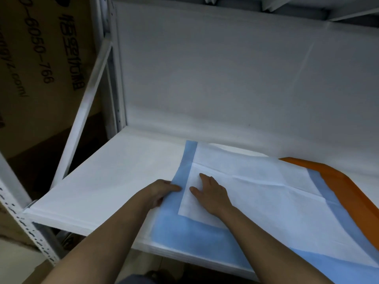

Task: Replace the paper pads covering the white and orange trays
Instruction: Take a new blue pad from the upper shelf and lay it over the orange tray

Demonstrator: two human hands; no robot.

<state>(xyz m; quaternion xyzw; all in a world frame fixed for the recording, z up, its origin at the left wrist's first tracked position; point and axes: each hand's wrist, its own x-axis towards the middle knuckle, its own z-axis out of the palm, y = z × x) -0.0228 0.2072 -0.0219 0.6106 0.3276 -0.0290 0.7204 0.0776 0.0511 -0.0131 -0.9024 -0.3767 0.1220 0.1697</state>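
Smoothing a paper pad (pixel 256 193) over a shelf (pixel 114 181) in a white metal rack, a person works with both bare hands close together at the pad's left edge. The left hand (pixel 162 191) grips the blue border of the pad, thumb on top and fingers curled under the edge. Just beside it, the right hand (pixel 211 193) lies flat on the white quilted centre, fingers straight and spread, pressing the sheet down. The pad, white in the middle with a blue margin, shows fold creases and spreads from the middle of the shelf toward the near right, its blue edge hanging over the shelf's near lip. At the far right, an orange tray (pixel 348 187) shows from under the pad's right border; how far it runs beneath cannot be told. White sheeting (pixel 225 78) lines the back of the rack behind the shelf. To the left, beyond the rack's slanted brace (pixel 86 103), stands a brown cardboard box (pixel 41 64) printed with dark lettering.
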